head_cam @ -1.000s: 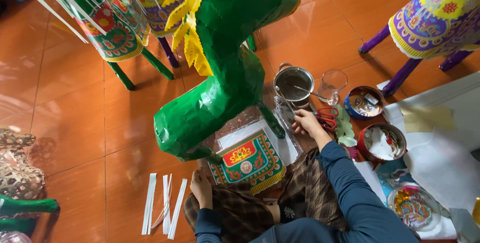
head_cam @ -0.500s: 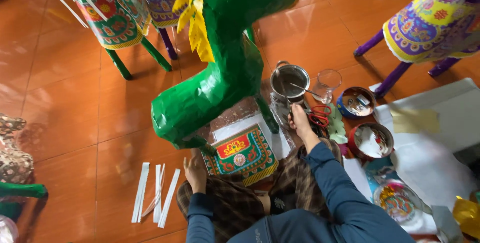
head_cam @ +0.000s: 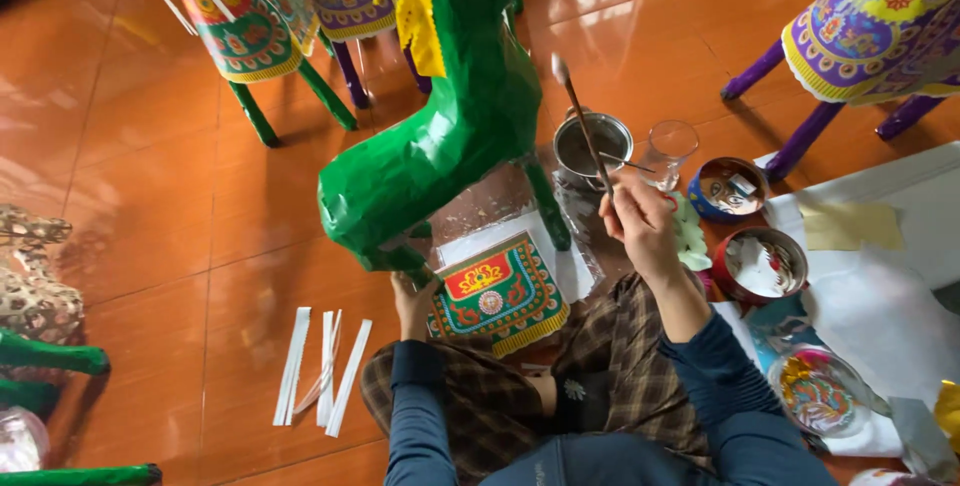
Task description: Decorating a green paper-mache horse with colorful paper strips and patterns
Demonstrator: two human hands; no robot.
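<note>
My right hand (head_cam: 640, 226) is shut on a thin brush (head_cam: 582, 124), lifted with its pale tip pointing up beside a green paper animal figure (head_cam: 450, 136). My left hand (head_cam: 412, 304) touches the edge of a green, red and yellow patterned paper panel (head_cam: 498, 291) lying under the figure's head. A metal pot (head_cam: 592, 146) stands just behind the brush. A clear glass (head_cam: 670, 149) sits to its right.
Two round bowls (head_cam: 728, 189) (head_cam: 765, 264) sit on the right by white sheets (head_cam: 880, 246). White paper strips (head_cam: 320, 366) lie on the orange floor at left. More decorated paper figures stand at the top left (head_cam: 250, 26) and top right (head_cam: 870, 26).
My right hand has lifted from the pot area, raising the brush upward toward the green figure. My left hand has shifted onto the patterned panel's edge. The view has moved closer.
</note>
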